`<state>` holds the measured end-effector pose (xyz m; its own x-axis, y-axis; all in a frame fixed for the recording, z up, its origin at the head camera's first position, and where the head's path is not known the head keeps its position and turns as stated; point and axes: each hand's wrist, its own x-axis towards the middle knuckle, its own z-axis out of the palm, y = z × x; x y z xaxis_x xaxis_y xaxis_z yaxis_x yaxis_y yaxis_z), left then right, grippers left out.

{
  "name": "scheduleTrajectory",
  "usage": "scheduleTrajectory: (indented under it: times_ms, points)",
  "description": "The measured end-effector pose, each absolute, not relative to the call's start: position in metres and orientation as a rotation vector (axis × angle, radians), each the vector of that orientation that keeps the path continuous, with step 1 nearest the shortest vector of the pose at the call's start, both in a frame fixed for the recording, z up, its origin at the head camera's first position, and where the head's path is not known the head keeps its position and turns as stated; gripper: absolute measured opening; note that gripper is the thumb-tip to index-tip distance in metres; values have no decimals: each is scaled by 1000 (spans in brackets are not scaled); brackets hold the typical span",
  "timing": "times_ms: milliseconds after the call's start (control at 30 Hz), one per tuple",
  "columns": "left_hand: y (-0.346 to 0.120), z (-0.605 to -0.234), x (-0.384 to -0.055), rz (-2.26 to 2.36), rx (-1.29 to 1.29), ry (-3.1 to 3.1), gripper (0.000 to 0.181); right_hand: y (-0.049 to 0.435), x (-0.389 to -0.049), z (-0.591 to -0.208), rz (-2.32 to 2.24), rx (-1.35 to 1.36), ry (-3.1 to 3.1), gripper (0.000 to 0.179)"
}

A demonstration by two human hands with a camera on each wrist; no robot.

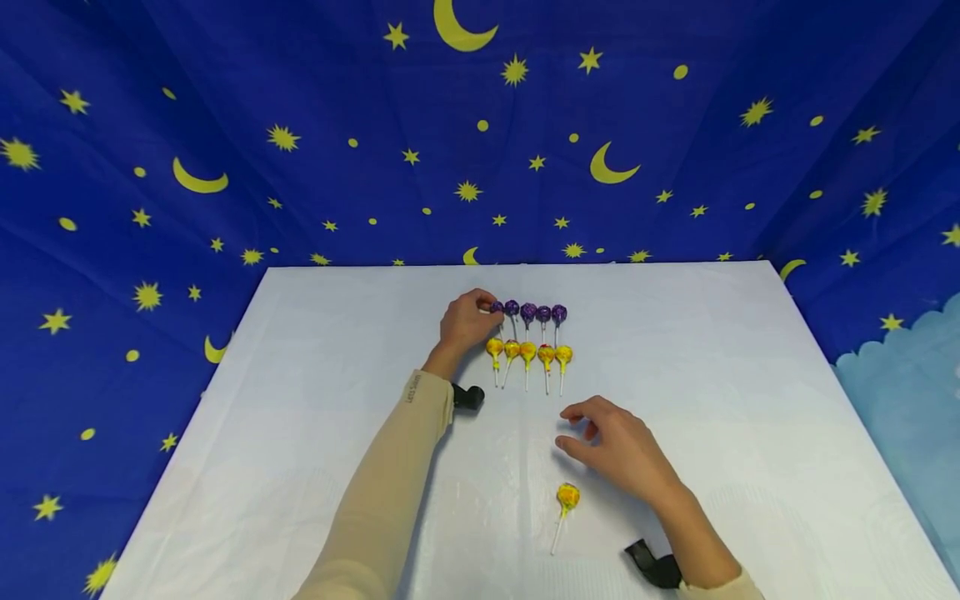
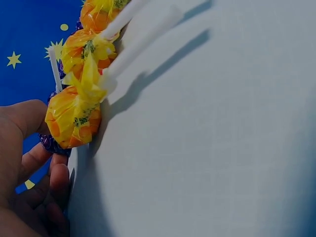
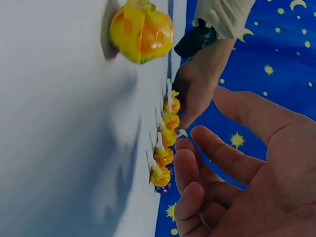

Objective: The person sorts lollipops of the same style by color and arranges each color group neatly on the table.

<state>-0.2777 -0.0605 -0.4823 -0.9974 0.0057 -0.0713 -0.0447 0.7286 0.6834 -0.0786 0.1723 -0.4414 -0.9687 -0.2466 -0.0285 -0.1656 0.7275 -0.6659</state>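
At the left end of a row of purple lollipops point(image 1: 528, 313), my left hand point(image 1: 468, 318) pinches the head of a purple lollipop point(image 1: 497, 307) between thumb and fingers. In the left wrist view that purple lollipop point(image 2: 53, 144) is largely hidden behind a yellow one point(image 2: 74, 118). Just in front of the purple row lies a row of yellow lollipops point(image 1: 528, 354), sticks toward me. My right hand point(image 1: 618, 446) hovers with nothing in it, fingers loosely bent and thumb apart. Nearer to me, below that hand, a single yellow lollipop point(image 1: 567, 497) lies on the table.
The white table point(image 1: 322, 333) ends at a blue curtain point(image 1: 337, 100) with yellow moons and stars. Black wrist camera mounts point(image 1: 469, 397) sit on both wrists, close over the tabletop. Light blue cloud-shaped fabric point(image 1: 907, 375) hangs at the right.
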Motion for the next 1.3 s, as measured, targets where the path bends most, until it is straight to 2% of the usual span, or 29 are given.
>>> scheduleTrajectory:
  times_ms: [233,800,1067,1300]
  points:
    - [-60,-482,-277,1129,-23,2866,30,173,-68,-443,-1057,-234,2761,31]
    - [-60,-483,-278,1180,-45,2852,29,178,-44,-445,-962,-257,2773,31]
    - [-59,-483,-276,1188,-53,2845,29,179,-32,-448,-952,-290,2793,36]
    - [-61,-485,-276,1205,-19,2852,28,177,-29,-456,-1003,-330,2781,30]
